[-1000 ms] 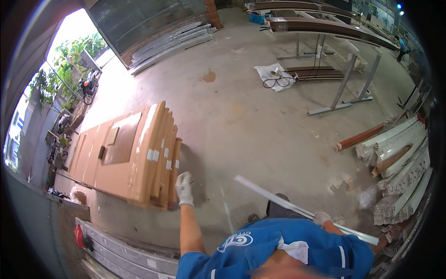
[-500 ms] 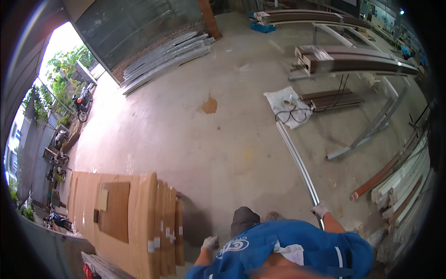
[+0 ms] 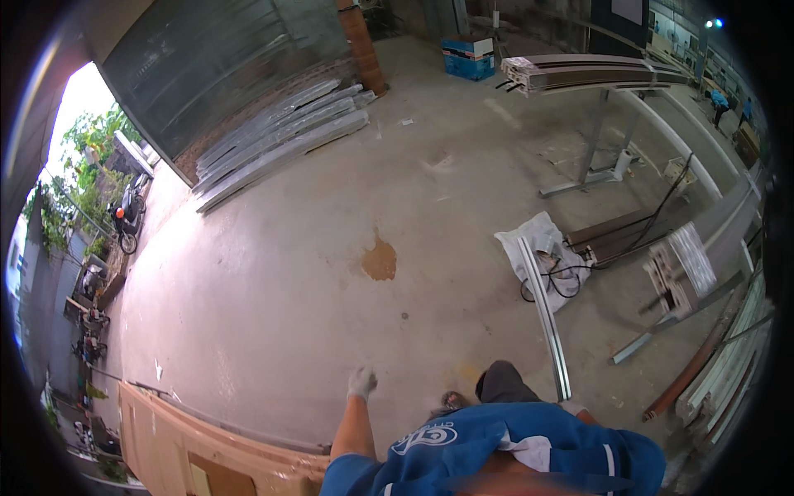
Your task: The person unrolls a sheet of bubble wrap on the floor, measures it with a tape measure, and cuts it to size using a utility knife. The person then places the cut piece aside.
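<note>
My left hand [image 3: 361, 382], in a pale glove, is held out over the floor with nothing in it. Its fingers are loosely apart, so it is open. A long, silvery metal profile [image 3: 546, 322] slants from my right side toward a white sack. My right hand [image 3: 571, 407], mostly hidden by my blue sleeve, is shut on the near end of this profile; the fingers themselves barely show. The far end of the profile is above the white sack [image 3: 542, 236], where a dark cable loops. Whether it touches the sack I cannot tell.
Large cardboard packages [image 3: 165, 434] stand at my near left. Wrapped bars [image 3: 289, 149] lie along the far-left wall. On the right, metal racks [image 3: 591, 140] carry bundled brown profiles [image 3: 587, 74], and long pieces [image 3: 728, 355] are stacked. A blue box [image 3: 468, 58] stands farther back.
I have moved forward, and the cardboard packages are now lower in view. My left hand has swung forward. The metal profile has come forward with me, its far end now over the sack.
</note>
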The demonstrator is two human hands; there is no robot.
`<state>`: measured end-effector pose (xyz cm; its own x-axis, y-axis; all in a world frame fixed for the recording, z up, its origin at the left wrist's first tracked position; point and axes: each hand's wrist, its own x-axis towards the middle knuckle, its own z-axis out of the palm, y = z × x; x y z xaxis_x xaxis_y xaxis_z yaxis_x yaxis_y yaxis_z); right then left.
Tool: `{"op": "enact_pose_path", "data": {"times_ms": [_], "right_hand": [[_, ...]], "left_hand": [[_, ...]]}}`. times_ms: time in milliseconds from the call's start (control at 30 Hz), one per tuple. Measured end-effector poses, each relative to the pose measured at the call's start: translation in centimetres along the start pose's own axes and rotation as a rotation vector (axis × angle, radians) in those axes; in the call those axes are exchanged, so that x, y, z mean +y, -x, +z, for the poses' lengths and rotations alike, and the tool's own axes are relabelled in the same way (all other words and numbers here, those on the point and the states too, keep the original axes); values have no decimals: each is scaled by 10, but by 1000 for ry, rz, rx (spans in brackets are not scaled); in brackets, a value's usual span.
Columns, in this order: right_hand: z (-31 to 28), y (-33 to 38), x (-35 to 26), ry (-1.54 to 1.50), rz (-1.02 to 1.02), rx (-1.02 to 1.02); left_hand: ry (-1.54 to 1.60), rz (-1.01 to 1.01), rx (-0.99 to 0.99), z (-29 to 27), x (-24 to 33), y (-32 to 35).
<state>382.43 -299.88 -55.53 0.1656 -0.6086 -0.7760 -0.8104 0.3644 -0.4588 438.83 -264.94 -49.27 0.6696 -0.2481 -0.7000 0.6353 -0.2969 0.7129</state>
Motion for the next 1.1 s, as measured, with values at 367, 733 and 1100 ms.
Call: {"op": "enact_pose_path", "data": {"times_ms": [367,733,1100], "right_hand": [[15,-183,-382,-6,168,111],[10,-546,-864,-190,-26,278],[90,-691,-1180,-397,105,70]], "left_hand": [[-334,279,-248,192,337,-344],[-366,-249,-111,173,476,-554],[-44,99,-152,365,981,-1028]]}}
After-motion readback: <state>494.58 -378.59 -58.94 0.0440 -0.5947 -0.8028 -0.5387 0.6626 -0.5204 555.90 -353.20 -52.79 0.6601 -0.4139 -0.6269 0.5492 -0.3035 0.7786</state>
